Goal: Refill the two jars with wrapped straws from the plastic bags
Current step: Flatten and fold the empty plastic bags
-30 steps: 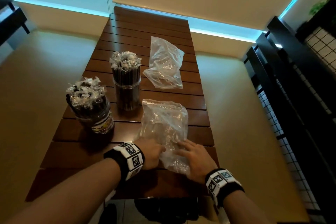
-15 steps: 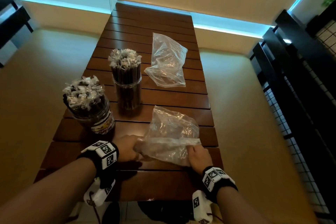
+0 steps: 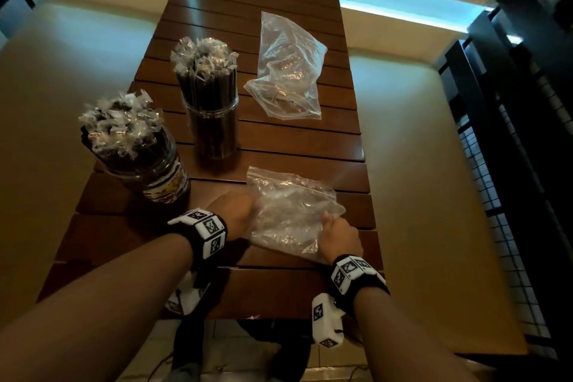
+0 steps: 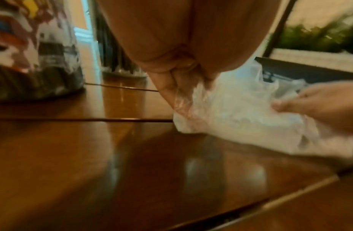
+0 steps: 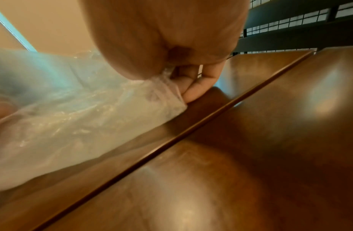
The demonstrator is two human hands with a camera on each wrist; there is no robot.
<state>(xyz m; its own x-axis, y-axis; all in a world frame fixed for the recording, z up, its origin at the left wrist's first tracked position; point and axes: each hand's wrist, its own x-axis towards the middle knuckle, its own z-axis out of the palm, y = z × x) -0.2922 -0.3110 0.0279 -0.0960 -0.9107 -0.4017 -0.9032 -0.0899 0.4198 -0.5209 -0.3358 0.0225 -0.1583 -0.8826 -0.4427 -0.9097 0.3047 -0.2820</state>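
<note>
At the near end of the slatted wooden surface (image 3: pixel 279 146), a crumpled clear plastic bag (image 3: pixel 291 211) is held by both hands: its left edge is pinched by the left hand (image 3: pixel 232 211), its right edge by the curled fingers (image 5: pixel 193 89) of the right hand (image 3: pixel 339 239). No straws can be made out inside it. A second clear bag (image 3: pixel 286 71) lies flat farther back. Two jars are packed with dark wrapped straws: a labelled jar (image 3: pixel 145 161) at the left, a plain jar (image 3: pixel 212 121) behind it. Beige flooring, a black grid railing (image 3: pixel 511 164) and blue-lit window strips surround the surface.
</note>
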